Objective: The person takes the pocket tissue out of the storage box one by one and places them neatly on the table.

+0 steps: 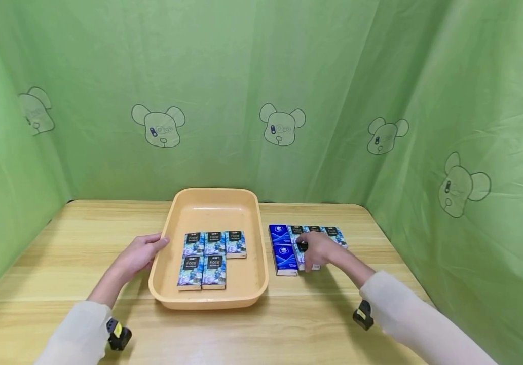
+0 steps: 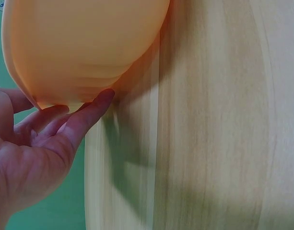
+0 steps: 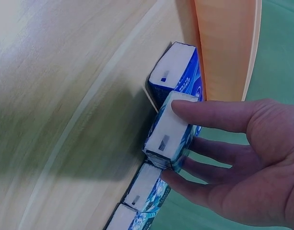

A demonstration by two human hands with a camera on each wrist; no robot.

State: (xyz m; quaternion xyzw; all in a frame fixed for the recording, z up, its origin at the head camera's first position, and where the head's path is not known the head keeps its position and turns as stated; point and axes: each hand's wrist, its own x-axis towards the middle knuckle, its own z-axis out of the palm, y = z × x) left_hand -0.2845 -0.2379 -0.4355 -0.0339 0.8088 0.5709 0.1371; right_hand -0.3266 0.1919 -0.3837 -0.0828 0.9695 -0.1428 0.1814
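Note:
My left hand (image 1: 140, 256) grips the left rim of a light-orange plastic tray (image 1: 207, 300), with its fingers (image 2: 96, 108) against the outer wall. Several tissue packs (image 1: 214, 268) with a dark "Face" label and a blue-green print lie in the tray, three in the upper row and two below. Right of the tray, my right hand (image 1: 318, 249) holds another such tissue pack (image 3: 171, 127), the thumb on its white end and the fingers on the far side. This pack stands out from the packs beside it, partly covered by the hand in the head view.
Two dark-blue tissue packs (image 1: 285, 258) lie at the tray's right side. More "Face" packs (image 1: 333, 233) line up behind the right hand. Everything rests on a wooden table (image 1: 225, 334), enclosed by a green curtain (image 1: 225, 162) with bear-head drawings.

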